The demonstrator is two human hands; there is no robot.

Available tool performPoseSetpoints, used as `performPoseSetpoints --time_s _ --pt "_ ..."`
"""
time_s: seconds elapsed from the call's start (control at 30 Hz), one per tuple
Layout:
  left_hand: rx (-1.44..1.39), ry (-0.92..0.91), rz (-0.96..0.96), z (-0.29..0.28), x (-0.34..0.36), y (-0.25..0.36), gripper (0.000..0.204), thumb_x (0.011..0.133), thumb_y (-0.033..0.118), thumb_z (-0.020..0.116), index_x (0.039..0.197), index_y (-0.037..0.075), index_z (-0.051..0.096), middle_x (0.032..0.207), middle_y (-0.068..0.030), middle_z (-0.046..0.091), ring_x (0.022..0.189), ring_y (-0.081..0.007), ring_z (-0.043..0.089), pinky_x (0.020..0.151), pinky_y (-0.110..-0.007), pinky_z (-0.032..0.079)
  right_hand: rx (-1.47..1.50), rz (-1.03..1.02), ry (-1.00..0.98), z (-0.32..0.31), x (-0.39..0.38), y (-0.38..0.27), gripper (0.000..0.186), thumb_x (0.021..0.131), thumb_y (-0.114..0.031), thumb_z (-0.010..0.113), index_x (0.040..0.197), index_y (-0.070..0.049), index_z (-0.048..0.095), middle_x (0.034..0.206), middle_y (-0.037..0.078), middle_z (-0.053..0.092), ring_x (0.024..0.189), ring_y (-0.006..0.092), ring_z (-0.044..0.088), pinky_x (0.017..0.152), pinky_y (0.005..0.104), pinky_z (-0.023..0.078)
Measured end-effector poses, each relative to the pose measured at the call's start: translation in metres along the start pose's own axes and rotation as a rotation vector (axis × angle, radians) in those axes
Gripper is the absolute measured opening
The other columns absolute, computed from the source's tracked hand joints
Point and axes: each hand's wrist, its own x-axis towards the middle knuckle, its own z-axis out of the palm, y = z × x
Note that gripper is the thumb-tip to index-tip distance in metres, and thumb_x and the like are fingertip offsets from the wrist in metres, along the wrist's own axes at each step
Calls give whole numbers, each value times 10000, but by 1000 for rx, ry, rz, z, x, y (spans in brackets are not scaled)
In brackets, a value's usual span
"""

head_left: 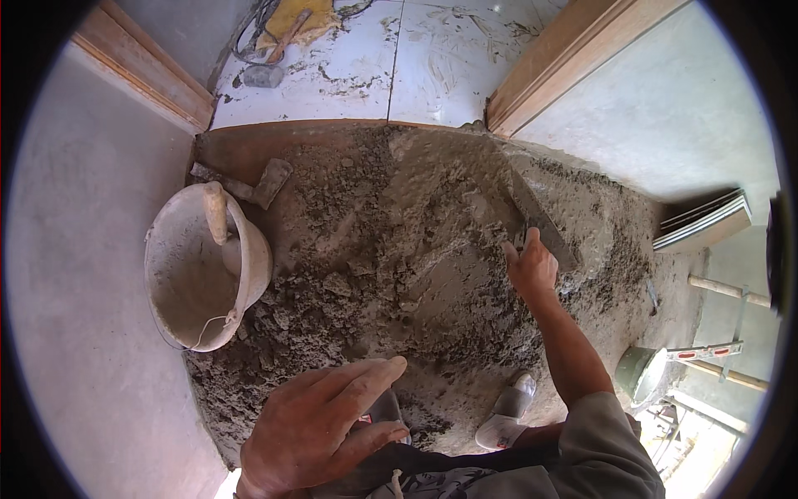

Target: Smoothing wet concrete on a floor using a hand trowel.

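Head view: my right hand [534, 266] is closed around the handle of a long, flat steel trowel [544, 223], whose blade lies slantwise over the grey mortar [432, 274], right of the middle of the floor; I cannot tell how firmly the blade presses. My left hand [320, 420] is nearer my body, above the crumbly part of the mortar, its fingers straight and side by side, its thumb apart, with nothing visible in its grasp. Under my right forearm, one of my shoes [515, 395] stands on the mortar. Around the trowel the mortar is fairly smooth, while toward the left it turns dark and lumpy. There a pale bucket [259, 258] stands close to the left wall [91, 249], with a wooden-handled tool [215, 212] leaning inside it. Just beyond the bucket lies a broken chunk [271, 184]. Far ahead, white floor tiles [349, 83] streaked with mortar begin between wooden door frames, and a yellow piece of material [291, 23] lies on them. On my right, flat panels [706, 220] are stacked by the wall, and a greenish bucket [636, 374] is near a level [706, 353].
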Motion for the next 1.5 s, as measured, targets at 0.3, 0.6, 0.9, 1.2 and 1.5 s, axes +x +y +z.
performPoseSetpoints --time_s 0.3,0.6,0.9,1.2,1.5 --pt "5 -30 -15 -4 -4 7 597 752 302 748 1223 -9 553 1155 -160 649 966 -324 664 816 -392 530 392 126 -99 96 21 -78 688 890 -442 611 1201 146 436 844 264 642 807 389 657 610 533 493" --pt "-13 2 -9 -8 -8 0 597 761 300 750 1239 5 547 1160 -156 648 1000 -311 658 803 -383 535 -99 -245 82 14 32 -4 333 877 -312 611 1061 -62 490 962 155 632 928 364 622 782 480 475" --pt "21 -42 -98 -4 -8 3 578 785 304 732 1275 63 544 1202 -148 624 1030 -314 639 835 -393 527 -218 -524 372 37 150 -57 271 864 -245 611 1054 -93 493 1000 108 598 991 304 571 824 469 434" --pt "28 -115 -177 -2 4 6 586 798 291 719 1314 92 525 1228 -141 607 1044 -317 626 848 -388 523 -106 -502 231 55 165 -46 263 871 -221 602 1061 -91 475 988 138 589 997 329 566 849 481 440" --pt "-19 -163 -206 -1 13 2 590 798 232 724 1324 72 511 1240 -154 596 1093 -324 600 890 -387 501 -93 -670 280 22 87 -5 180 854 -189 619 937 -82 501 897 137 579 896 336 580 770 473 450"
